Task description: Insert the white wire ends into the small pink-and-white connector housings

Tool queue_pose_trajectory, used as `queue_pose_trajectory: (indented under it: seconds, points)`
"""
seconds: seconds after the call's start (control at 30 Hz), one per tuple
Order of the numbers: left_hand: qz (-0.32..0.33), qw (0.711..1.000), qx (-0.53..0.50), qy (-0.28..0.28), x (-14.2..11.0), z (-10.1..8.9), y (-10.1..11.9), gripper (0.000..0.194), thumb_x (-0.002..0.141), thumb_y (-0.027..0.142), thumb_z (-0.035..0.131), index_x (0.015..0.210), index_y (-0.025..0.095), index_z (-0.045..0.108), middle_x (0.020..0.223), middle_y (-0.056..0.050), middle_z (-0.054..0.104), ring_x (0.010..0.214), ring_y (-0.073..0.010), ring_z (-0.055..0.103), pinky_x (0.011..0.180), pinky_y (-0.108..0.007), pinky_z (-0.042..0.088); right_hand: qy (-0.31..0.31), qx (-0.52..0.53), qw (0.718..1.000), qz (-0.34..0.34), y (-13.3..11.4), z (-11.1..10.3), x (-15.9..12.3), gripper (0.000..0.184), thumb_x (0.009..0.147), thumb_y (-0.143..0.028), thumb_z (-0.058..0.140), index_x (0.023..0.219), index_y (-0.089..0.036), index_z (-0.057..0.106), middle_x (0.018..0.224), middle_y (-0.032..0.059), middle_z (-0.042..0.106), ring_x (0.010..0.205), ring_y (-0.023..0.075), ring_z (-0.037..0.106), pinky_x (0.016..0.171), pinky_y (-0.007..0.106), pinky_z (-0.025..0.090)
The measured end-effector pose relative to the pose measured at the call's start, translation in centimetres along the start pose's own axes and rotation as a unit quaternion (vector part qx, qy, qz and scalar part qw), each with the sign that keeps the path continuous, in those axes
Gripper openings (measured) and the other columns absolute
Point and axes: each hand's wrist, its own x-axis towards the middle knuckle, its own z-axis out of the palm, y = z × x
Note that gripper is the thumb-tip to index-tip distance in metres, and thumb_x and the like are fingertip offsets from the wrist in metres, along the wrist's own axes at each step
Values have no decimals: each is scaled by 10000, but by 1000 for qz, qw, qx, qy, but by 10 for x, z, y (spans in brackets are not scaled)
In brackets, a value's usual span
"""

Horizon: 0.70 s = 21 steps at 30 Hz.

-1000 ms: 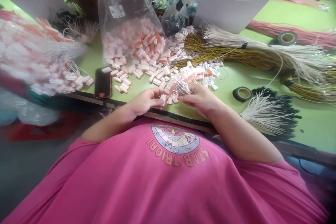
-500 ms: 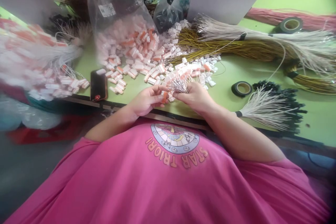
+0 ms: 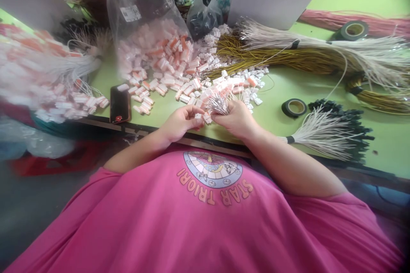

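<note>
My right hand [image 3: 238, 118] is closed around a bundle of white wires [image 3: 218, 104] whose bare metal ends point up and to the left. Between the thumb and fingers of my left hand [image 3: 182, 123] is a small white connector housing [image 3: 198, 116], just left of the wire ends. Another white connector housing [image 3: 207, 117] shows between the two hands, by the bundle; I cannot tell what it is attached to. Beyond my hands spreads a pile of white and orange connector housings [image 3: 192, 87] on the green table [image 3: 275, 94].
A phone [image 3: 120, 104] lies at the left near the table edge. A clear plastic bag [image 3: 144, 13] stands behind the pile. On the right are black tape rolls [image 3: 294, 108], a white wire bundle with black ends [image 3: 323, 132] and long yellow wires [image 3: 297, 59]. More housings on wires [image 3: 64, 94] heap far left.
My left hand has drawn slightly left and down from the wire ends. The orange piece at its fingertips no longer shows; a white housing shows there. My right hand has barely moved.
</note>
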Motion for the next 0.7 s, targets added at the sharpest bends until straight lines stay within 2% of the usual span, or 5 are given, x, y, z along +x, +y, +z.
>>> queue_pose_trajectory:
  seconds: [0.33, 0.57, 0.7]
  points:
    - [-7, 1000, -25, 7, -4, 5, 3, 269, 699, 251, 735, 874, 103, 593, 723, -12, 619, 611, -77, 572, 562, -197, 457, -1, -11, 999, -38, 2, 6, -4, 111, 672, -224, 570, 599, -140, 562, 549, -40, 459, 536, 69, 402, 505, 217, 344]
    - [-14, 1000, 15, 6, -3, 12, 2, 282, 656, 205, 743, 875, 103, 598, 660, 14, 592, 557, -80, 556, 554, -223, 475, -22, -12, 999, -47, -1, 7, -7, 75, 672, -177, 557, 612, -145, 590, 567, -28, 537, 551, 79, 467, 516, 215, 374]
    - [19, 995, 92, 19, -2, 9, 1, 255, 689, 237, 711, 886, 114, 605, 686, -4, 605, 599, -104, 570, 601, -258, 480, -35, -7, 999, -28, 1, 6, -4, 96, 703, -203, 563, 655, -146, 623, 624, -12, 585, 607, 100, 520, 584, 234, 424]
